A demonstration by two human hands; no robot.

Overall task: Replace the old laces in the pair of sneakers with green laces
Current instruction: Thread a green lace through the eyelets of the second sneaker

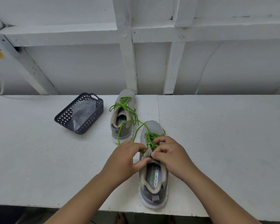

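A: Where is the shoe being worked on?

B: The near sneaker [153,180] stands upright on the white bench [217,143], heel toward the person, toe pointing away. Both hands meet over its tongue, at the top of the lacing.

A: What has the left grip [128,156] got?

B: Its fingers are curled, thumb and fingertips closing on the left edge of the tongue and collar. Whether a strand of lace is pinched there too, I cannot tell.

A: And the right grip [171,153]?

B: Curled as well, the fingers bent down onto the green lace [149,138] just beyond the tongue, pinching at the crossings. The lace runs through the eyelets ahead of the fingers, and a long loose end loops out to the left past the left grip.

A: The other shoe?

B: The far sneaker [124,115] sits beyond the left grip, near the bench's back edge, already threaded with its own green lace [124,102], ends loose and trailing toward the near shoe.

A: Anything else?

B: A dark lattice basket [81,113] lies well to the left of both grips and farther back, with a clear plastic bag [82,112] inside it.
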